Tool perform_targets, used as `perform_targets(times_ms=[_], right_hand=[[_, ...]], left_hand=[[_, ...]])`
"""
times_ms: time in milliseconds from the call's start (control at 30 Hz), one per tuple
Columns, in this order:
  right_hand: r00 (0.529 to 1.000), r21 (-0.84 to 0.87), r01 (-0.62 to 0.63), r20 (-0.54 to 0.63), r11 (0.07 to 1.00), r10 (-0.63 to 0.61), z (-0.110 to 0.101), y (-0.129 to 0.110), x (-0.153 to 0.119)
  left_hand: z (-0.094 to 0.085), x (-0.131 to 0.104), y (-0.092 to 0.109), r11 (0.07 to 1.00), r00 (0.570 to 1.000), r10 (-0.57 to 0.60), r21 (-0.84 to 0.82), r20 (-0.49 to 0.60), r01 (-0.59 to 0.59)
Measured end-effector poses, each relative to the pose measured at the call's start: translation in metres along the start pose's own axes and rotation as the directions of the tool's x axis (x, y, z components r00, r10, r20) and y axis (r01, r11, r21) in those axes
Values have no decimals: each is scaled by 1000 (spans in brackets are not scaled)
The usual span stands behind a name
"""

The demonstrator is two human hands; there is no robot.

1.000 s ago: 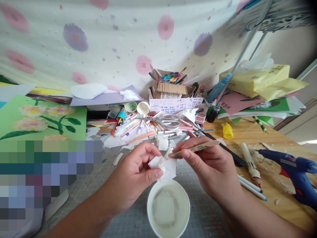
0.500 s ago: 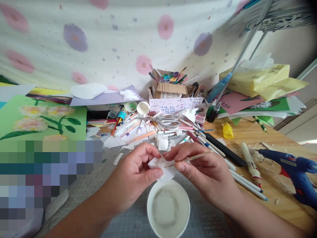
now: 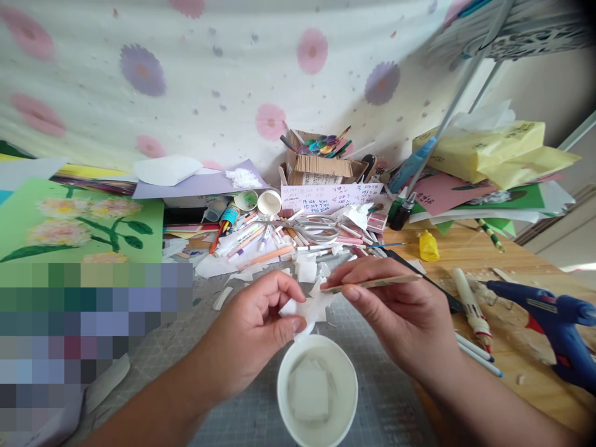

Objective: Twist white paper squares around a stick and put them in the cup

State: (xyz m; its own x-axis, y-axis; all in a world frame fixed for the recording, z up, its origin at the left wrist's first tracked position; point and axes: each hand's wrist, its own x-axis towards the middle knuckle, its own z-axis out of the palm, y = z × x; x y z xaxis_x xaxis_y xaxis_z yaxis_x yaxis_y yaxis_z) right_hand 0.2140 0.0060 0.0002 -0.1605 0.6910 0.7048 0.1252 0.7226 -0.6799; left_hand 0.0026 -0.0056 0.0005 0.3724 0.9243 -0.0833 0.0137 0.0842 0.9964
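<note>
Left fingers [image 3: 285,329] pinch white paper [image 3: 319,307] | right fingers [image 3: 367,305] grip flat stick [image 3: 382,284] | card [image 3: 331,197]: "15 234 7:00"

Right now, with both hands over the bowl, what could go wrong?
The thin white paper in the left hand could tear, as the flat stick in the right hand has its tip right at it.
The paper might also drop into the white bowl just below, where a pale piece already lies.

Dark-blue glue gun [image 3: 554,310].
</note>
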Motion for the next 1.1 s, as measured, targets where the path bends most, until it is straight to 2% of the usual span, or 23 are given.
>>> perform_targets(times_ms=[167,267,333,433,533,667,800,867,1000,1067,1100], right_hand=[[993,20,-26,-113,999,28,-4,3,1],[985,229,-100,-113,968,129,-6,4,0],[988,362,-121,-50,924,149,-7,4,-1],[990,458,-144,63,877,130,-8,0,-2],[961,515,-247,239,820,140,-9,-8,0],[900,504,-315,427,804,85,-9,-18,3],[832,380,-271,555,884,17,-10,-23,6],[846,323,-212,533,923,8,-10,-22,8],[967,163,-87,249,983,44,-9,-16,8],[989,79,-31,144,996,19,-8,-13,6],[992,59,-14,127,998,6,-7,-12,6]], left_hand=[[0,1,3,999,997,-8,31,-79,10],[-1,2,3,998,992,14,68,-122,-6],[-2,2,2,993,988,32,113,-152,-15],[-3,2,2,989,982,42,145,-185,-14],[-2,2,3,991,979,55,128,-195,-30],[-1,3,5,988,976,91,140,-198,-64],[-1,4,6,987,977,106,141,-186,-80],[-1,3,5,986,977,116,139,-179,-92],[-1,1,4,985,981,110,152,-157,-86],[-1,0,4,984,986,96,162,-137,-73],[-1,0,4,984,988,89,162,-128,-68]])
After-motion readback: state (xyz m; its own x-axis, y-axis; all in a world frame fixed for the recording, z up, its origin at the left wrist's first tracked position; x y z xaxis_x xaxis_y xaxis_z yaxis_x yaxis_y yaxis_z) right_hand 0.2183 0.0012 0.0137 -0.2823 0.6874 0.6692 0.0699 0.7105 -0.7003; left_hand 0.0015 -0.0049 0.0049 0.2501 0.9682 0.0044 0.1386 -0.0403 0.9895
